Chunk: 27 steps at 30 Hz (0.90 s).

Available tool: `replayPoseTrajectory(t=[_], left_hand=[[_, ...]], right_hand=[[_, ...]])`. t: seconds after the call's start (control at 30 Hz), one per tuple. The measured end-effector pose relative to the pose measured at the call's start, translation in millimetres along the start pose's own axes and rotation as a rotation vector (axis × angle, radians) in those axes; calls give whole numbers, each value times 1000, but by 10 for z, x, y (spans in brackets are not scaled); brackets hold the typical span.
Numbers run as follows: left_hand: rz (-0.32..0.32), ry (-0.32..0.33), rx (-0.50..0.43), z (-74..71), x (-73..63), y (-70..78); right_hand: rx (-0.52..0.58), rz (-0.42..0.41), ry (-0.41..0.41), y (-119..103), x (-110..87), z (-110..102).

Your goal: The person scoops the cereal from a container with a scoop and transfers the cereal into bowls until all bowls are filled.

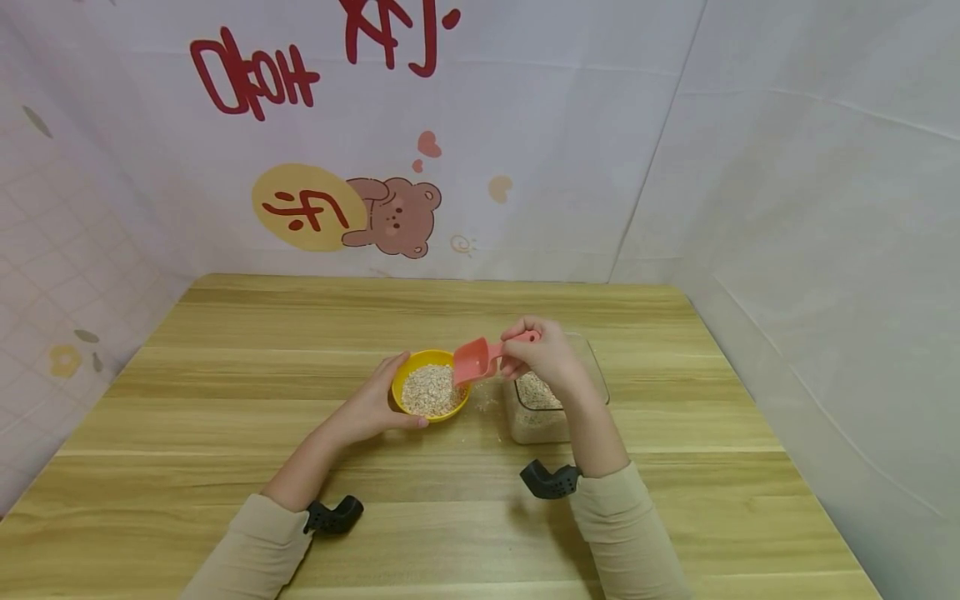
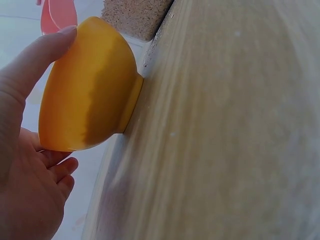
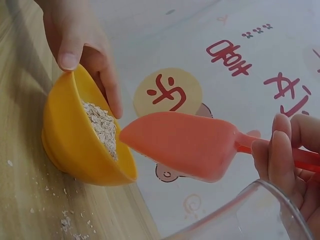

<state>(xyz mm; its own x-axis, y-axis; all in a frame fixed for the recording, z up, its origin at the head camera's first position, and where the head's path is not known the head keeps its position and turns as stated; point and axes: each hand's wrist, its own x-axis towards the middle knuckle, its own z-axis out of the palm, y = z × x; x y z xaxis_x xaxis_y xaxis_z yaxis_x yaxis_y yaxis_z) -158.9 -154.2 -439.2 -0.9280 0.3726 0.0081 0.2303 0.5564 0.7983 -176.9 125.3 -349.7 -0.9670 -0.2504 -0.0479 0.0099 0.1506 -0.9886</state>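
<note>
A yellow bowl [image 1: 418, 358] holds oat flakes [image 1: 431, 391] and stands on the wooden table. My left hand [image 1: 372, 406] grips it from the left, thumb at the near rim and fingers round the far side. A pink scoop [image 1: 472, 361] is in my right hand [image 1: 546, 360], pinched by its handle between thumb and fingers. The scoop tilts to the left, its tip at the bowl's right rim; its pink inside shows bare in the head view. Under my right hand is a clear container [image 1: 538, 431] with more oats, partly hidden by the hand and forearm.
Loose oat crumbs [image 3: 67, 222] lie on the table between bowl and container. Black wrist mounts [image 1: 335, 515] stick out from both sleeves. A white printed cloth [image 1: 540, 167] hangs behind the table's far edge and along its sides.
</note>
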Motion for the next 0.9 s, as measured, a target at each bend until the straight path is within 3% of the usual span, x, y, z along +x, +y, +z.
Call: replayPoseTrajectory(t=[0.53, 0.9], left_hand=[[37, 45, -16, 22, 45, 74], [22, 68, -10, 20, 77, 240]], right_hand=[[122, -17, 28, 18, 0, -129], [240, -61, 14, -38, -55, -253]])
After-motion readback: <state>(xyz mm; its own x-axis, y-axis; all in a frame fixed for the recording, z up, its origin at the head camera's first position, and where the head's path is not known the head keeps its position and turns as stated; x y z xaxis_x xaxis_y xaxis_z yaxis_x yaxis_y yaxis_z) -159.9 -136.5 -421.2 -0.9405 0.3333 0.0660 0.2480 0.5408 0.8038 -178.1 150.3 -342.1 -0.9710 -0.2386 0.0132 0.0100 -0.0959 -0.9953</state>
